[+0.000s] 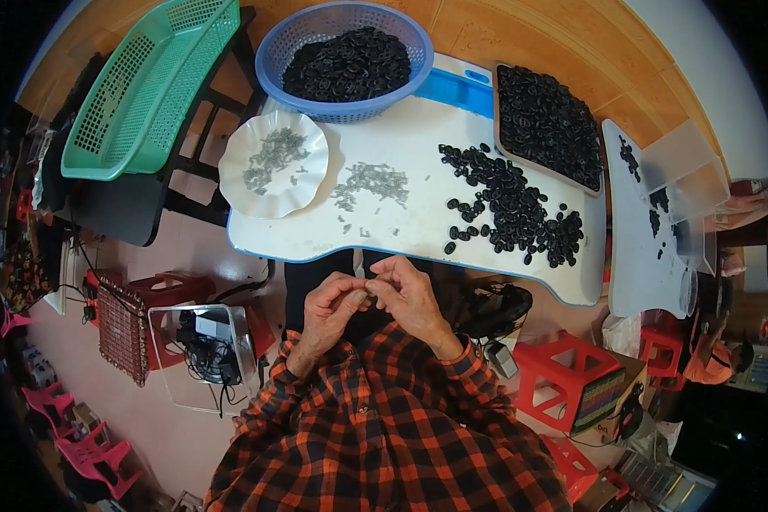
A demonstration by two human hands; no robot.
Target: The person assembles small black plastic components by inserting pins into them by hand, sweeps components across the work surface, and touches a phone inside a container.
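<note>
My left hand (pixel 333 305) and my right hand (pixel 411 299) meet above my lap, just off the near edge of the white table (pixel 299 239). Thumbs and fingertips of both are pinched together; whatever lies between them is too small to make out. Beyond my hands, a loose heap of small clear plastic pieces (pixel 375 183) is spread on the table. More of these pieces (pixel 275 152) lie in a white scalloped plate (pixel 303 193) to the left. Glossy black oval pieces (pixel 512 205) are scattered to the right.
A blue-purple basket (pixel 350 109) of black pieces stands at the back, and a tray (pixel 525 162) heaped with black pieces sits back right. A green basket (pixel 145 128) is at far left. Red stools (pixel 563 363) stand on the floor; another person (pixel 712 363) is at far right.
</note>
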